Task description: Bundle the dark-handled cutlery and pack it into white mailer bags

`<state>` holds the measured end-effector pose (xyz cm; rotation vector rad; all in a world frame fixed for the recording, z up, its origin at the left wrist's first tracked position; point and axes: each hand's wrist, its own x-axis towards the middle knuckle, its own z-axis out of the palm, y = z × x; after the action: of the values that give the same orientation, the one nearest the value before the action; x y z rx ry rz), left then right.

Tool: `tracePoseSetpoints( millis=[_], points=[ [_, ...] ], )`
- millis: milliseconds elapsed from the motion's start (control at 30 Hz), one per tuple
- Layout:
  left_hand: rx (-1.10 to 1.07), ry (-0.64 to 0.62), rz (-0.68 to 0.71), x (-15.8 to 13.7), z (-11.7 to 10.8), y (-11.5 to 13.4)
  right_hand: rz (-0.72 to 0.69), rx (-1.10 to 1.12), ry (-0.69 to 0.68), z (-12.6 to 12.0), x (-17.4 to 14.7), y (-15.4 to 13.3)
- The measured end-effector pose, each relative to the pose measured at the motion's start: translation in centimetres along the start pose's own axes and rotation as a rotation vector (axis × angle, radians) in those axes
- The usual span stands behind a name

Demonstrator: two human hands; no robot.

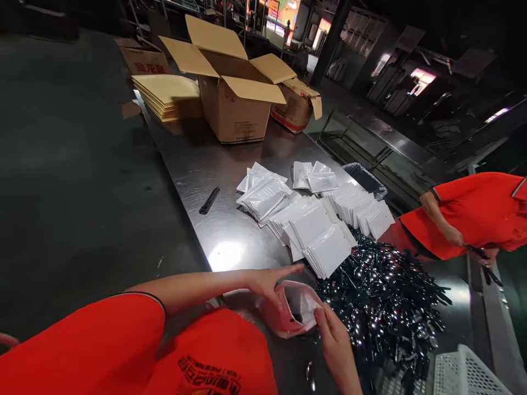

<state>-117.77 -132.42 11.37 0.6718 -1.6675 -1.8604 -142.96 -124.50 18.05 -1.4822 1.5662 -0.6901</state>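
A white padded envelope is held with its mouth gaping, near my body at the table's front. My left hand has the envelope's left rim between thumb and fingers, its index finger stretched out past the opening. On the opposite side, my right hand pinches the rim. Something dark lies inside the envelope, too little visible to name. Right beside my right hand spreads a large heap of dark, shiny pieces, some with rounded, spoon-like ends. Stacks of flat white envelopes lie just beyond the envelope I hold.
Filled-looking white envelopes and a black knife-like tool lie on the metal table. Farther back stand an open carton and stacked cardboard. A white basket is at lower right. A co-worker handles dark pieces.
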Motion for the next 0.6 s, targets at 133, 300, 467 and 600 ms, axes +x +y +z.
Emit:
tracePoseSetpoints(
  millis=[133, 300, 467, 600],
  points=[
    [-0.073, -0.205, -0.163, 3.2, 1.6, -4.7, 0.046, -0.033, 0.085, -0.7, 1.3, 1.3],
    [-0.025, -0.045, -0.138, 3.4, 2.3, -6.7, -0.04, -0.243, 0.523, -1.3, -1.7, 2.3],
    [0.011, 0.006, -0.109, 2.0, 2.6, -5.3, -0.071, -0.326, 0.234, 1.4, -1.9, 3.3],
    [0.002, 0.047, -0.076, 1.9, 3.2, -4.7, 0.013, -0.282, 0.281, 2.1, 0.6, 3.7]
  ],
)
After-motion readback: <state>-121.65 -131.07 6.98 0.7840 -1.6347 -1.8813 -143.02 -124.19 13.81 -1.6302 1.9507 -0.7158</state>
